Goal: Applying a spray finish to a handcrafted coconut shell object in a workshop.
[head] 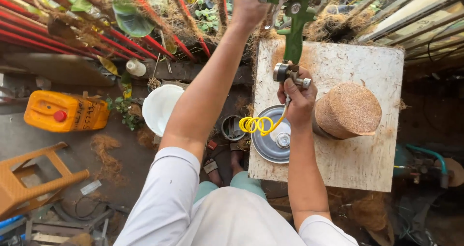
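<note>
A green spray gun (294,31) is held upright in the air above a pale wooden board (367,144), near the top of the view. The left hand (249,2) closes around its upper body. The right hand (298,98) pinches the metal fitting (285,73) at the base of the handle, fingers pressed together, where a coiled yellow hose (256,125) hangs down. On the board sit a round metal lid (268,144) and a brown fibre pot (349,110). A white bowl (159,108) and yellow jerrycan (65,112) lie on the ground to the left.
</note>
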